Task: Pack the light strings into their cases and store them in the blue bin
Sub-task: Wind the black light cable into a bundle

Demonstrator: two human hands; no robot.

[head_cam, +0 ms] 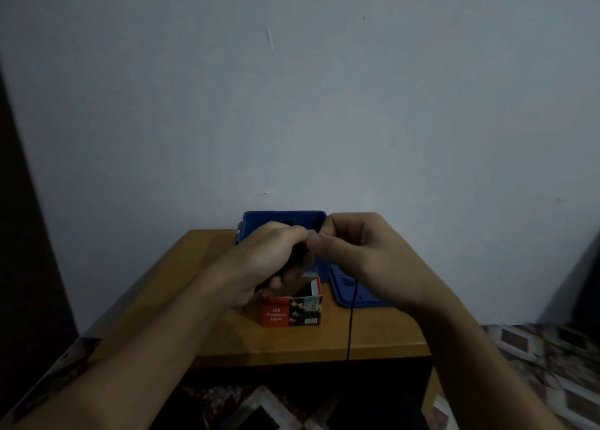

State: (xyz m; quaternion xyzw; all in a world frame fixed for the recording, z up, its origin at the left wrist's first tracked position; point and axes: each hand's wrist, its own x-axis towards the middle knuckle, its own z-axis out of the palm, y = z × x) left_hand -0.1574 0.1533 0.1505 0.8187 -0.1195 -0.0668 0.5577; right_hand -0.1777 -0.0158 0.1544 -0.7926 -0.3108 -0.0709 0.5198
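Light string: thin dark wire. One strand hangs from the right hand down past the front edge of the table. The rest looks bundled in a dark clump under the left hand, too dim to make out bulbs.

Both hands are raised together, fingertips nearly touching, just above the open case. The right pinches the wire between thumb and forefinger. The left is curled round the dark bundle.

The case is a small red printed cardboard box marked "LED", top flaps up, standing on the table near its middle. The string is not in it yet.

Step in hand, judged: winding the loose tail onto the bundle.
- Keep the loops small and even so the coil fits the narrow box mouth.
- Feed the wire with light tension; the hanging strand may snag on the table edge.
- Hold the flaps clear when lowering the coil.

Blue bin: rigid plastic, rectangular with rounded corners, open, at the back of the table just behind the hands. A matching flat blue lid lies right of the case.

Table: smooth orange-brown wood laminate, square edge. Wall: plain, pale, matte. Floor: patterned tile, blurred.
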